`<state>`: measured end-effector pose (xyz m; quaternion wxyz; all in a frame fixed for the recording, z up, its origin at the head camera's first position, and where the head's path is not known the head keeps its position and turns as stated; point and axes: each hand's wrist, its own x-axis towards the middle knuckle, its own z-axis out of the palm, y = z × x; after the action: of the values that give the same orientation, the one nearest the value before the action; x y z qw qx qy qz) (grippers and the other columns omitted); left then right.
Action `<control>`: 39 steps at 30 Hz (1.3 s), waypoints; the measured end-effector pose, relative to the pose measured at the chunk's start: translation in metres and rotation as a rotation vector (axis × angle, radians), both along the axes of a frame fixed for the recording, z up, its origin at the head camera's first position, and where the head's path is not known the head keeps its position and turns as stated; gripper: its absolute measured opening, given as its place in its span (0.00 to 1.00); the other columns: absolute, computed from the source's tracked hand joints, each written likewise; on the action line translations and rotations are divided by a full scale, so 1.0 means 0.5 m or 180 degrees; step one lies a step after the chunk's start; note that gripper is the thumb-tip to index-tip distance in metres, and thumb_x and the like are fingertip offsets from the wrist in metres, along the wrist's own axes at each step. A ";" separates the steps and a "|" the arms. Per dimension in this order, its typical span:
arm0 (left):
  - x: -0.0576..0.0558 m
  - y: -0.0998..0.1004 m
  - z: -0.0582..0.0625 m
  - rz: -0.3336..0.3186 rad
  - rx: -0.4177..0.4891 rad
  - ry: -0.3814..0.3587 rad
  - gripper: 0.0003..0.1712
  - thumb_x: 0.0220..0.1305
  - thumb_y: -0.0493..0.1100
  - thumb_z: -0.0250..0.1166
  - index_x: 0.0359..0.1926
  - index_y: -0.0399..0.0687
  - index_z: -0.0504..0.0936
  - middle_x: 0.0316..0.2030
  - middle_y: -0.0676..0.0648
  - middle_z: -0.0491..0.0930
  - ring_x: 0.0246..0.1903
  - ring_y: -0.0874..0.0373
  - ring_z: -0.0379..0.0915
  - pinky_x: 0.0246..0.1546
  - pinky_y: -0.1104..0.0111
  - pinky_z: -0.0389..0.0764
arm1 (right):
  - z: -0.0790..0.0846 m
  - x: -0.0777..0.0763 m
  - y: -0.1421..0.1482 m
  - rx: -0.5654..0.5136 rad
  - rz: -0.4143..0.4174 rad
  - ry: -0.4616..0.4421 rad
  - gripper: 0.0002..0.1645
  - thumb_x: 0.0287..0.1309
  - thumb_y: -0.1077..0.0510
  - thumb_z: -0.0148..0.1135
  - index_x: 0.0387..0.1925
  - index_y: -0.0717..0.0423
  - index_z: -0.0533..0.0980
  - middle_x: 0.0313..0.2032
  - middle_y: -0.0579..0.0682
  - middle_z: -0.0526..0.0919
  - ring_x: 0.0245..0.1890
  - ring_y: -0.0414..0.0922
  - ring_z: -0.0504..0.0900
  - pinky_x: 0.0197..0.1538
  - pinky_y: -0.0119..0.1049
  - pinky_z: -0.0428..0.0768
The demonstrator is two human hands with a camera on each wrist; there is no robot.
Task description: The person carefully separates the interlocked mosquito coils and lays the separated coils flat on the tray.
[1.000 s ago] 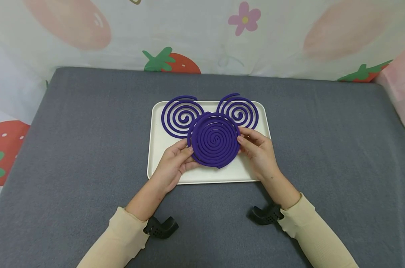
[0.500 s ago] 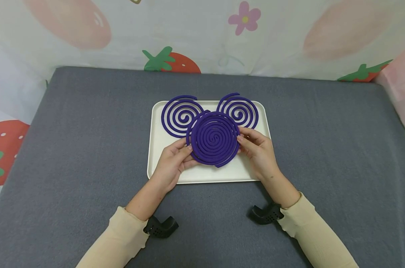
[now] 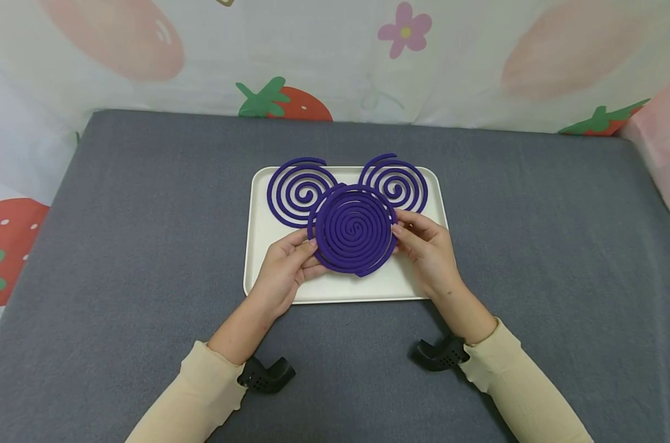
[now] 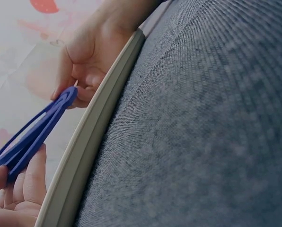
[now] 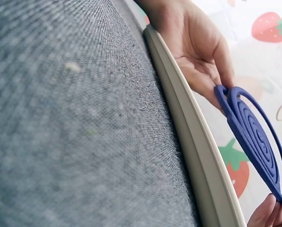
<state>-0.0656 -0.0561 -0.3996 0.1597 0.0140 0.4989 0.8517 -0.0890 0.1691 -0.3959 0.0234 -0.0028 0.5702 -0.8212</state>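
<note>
Both hands hold a tightly wound purple mosquito coil (image 3: 357,229), apparently two coils nested together, above a white tray (image 3: 274,289). My left hand (image 3: 282,271) pinches its left edge, thumb on top and fingers underneath. On the opposite edge, my right hand (image 3: 430,249) grips with thumb and fingertips. The wrist views show the coil tilted and raised off the tray, its outer ring slightly apart from the rest. Behind it, a looser single coil (image 3: 279,200) lies at the tray's back left and another coil (image 3: 421,187) at the back right, both partly covered.
Grey cloth covers the table (image 3: 146,246) around the tray. A pale curtain (image 3: 335,55) printed with strawberries and flowers hangs behind the far edge. Black wrist devices (image 3: 268,376) sit at both beige cuffs.
The held coil has shifted very slightly left and up, and its outer ring stands a little further out on the left. The tray and the back coils are unmoved.
</note>
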 end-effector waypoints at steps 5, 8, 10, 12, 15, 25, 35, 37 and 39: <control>-0.001 -0.001 -0.002 0.0041 0.0036 -0.0037 0.22 0.72 0.30 0.43 0.63 0.23 0.61 0.53 0.28 0.72 0.44 0.56 0.80 0.45 0.61 0.80 | 0.001 0.001 -0.001 -0.0007 0.0006 0.0008 0.23 0.59 0.77 0.52 0.35 0.48 0.83 0.29 0.46 0.78 0.25 0.38 0.75 0.26 0.25 0.78; -0.002 -0.001 -0.003 0.0051 0.0060 -0.0056 0.22 0.72 0.31 0.43 0.63 0.23 0.60 0.51 0.32 0.76 0.43 0.57 0.80 0.44 0.62 0.81 | 0.000 0.001 0.000 -0.0022 0.0040 0.0003 0.20 0.59 0.75 0.55 0.35 0.49 0.83 0.29 0.46 0.79 0.25 0.39 0.75 0.26 0.26 0.78; -0.002 -0.001 -0.003 0.0025 0.0087 -0.0055 0.22 0.72 0.32 0.43 0.64 0.24 0.60 0.48 0.38 0.80 0.43 0.58 0.80 0.44 0.63 0.81 | 0.001 0.001 0.000 -0.0043 0.0071 -0.0023 0.18 0.59 0.74 0.55 0.36 0.50 0.83 0.29 0.46 0.80 0.24 0.39 0.76 0.26 0.26 0.78; -0.002 -0.002 -0.003 -0.0027 0.0133 -0.0031 0.23 0.72 0.32 0.42 0.64 0.24 0.58 0.45 0.44 0.81 0.42 0.58 0.80 0.44 0.64 0.82 | 0.001 0.001 0.000 -0.0072 0.0094 -0.0058 0.18 0.59 0.74 0.54 0.36 0.50 0.83 0.29 0.46 0.80 0.24 0.39 0.76 0.26 0.26 0.78; -0.001 -0.003 -0.003 -0.0164 0.0225 0.0026 0.25 0.71 0.30 0.41 0.66 0.24 0.56 0.46 0.45 0.81 0.43 0.57 0.80 0.45 0.63 0.81 | 0.002 0.001 0.001 -0.0124 0.0097 -0.0112 0.21 0.60 0.76 0.52 0.35 0.50 0.83 0.28 0.46 0.80 0.23 0.38 0.77 0.26 0.26 0.79; 0.000 0.003 -0.003 -0.0721 -0.0033 0.0211 0.41 0.61 0.20 0.50 0.72 0.41 0.48 0.57 0.25 0.67 0.47 0.53 0.77 0.50 0.56 0.78 | -0.001 0.000 0.003 -0.0266 0.0112 -0.0162 0.10 0.55 0.67 0.64 0.37 0.51 0.82 0.29 0.48 0.78 0.24 0.39 0.78 0.27 0.27 0.81; 0.000 0.004 -0.003 -0.0561 -0.0138 0.0288 0.43 0.58 0.17 0.51 0.72 0.42 0.48 0.55 0.26 0.68 0.45 0.54 0.79 0.48 0.56 0.79 | -0.005 0.000 0.002 -0.0240 0.0224 -0.0110 0.12 0.57 0.69 0.61 0.39 0.51 0.81 0.30 0.48 0.77 0.25 0.40 0.79 0.28 0.30 0.82; 0.001 0.004 -0.003 -0.0541 -0.0146 0.0297 0.43 0.57 0.17 0.51 0.72 0.40 0.48 0.55 0.26 0.68 0.44 0.54 0.79 0.47 0.56 0.79 | -0.003 0.000 0.001 -0.0226 0.0225 -0.0116 0.16 0.59 0.73 0.56 0.39 0.51 0.81 0.30 0.48 0.77 0.25 0.40 0.79 0.28 0.30 0.82; 0.000 0.004 -0.003 -0.0522 -0.0153 0.0301 0.44 0.57 0.17 0.51 0.72 0.39 0.48 0.55 0.25 0.68 0.44 0.55 0.79 0.47 0.56 0.80 | -0.002 0.001 0.001 -0.0200 0.0223 -0.0127 0.20 0.60 0.75 0.51 0.39 0.51 0.81 0.30 0.48 0.78 0.25 0.40 0.79 0.28 0.29 0.82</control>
<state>-0.0654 -0.0541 -0.4013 0.2055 0.0912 0.5233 0.8220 -0.0887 0.1696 -0.3970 0.0634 -0.0071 0.5432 -0.8372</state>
